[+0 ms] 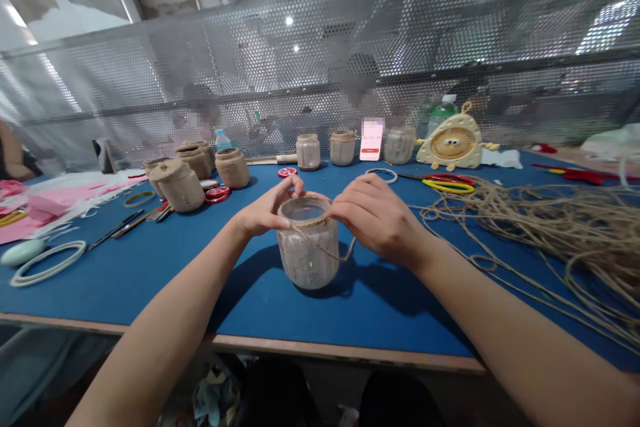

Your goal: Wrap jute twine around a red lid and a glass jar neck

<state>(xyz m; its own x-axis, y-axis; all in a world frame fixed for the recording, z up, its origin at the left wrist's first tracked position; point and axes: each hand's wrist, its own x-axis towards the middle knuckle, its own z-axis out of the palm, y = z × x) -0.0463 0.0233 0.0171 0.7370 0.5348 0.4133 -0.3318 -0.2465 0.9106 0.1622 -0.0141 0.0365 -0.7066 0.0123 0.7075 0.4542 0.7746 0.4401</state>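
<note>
A clear glass jar (309, 263) stands upright on the blue tabletop right in front of me, its mouth facing up. Brown twine circles its neck, and a loose loop of twine (345, 258) hangs down the jar's right side. My left hand (267, 209) is curled around the left of the rim, thumb at the near side and fingers at the far side. At the right of the rim, the fingers of my right hand (373, 217) are pinched together on the twine. Their tips are partly hidden, and a strand runs from there toward the pile of twine (540, 227).
Scissors (449, 183) with red and yellow handles lie beside the twine pile. Twine-wrapped jars (183, 187) stand back left. Glass jars (308, 152), a phone (371, 140) and a yellow fan (450, 143) line the back. A white ring (49, 263) lies far left.
</note>
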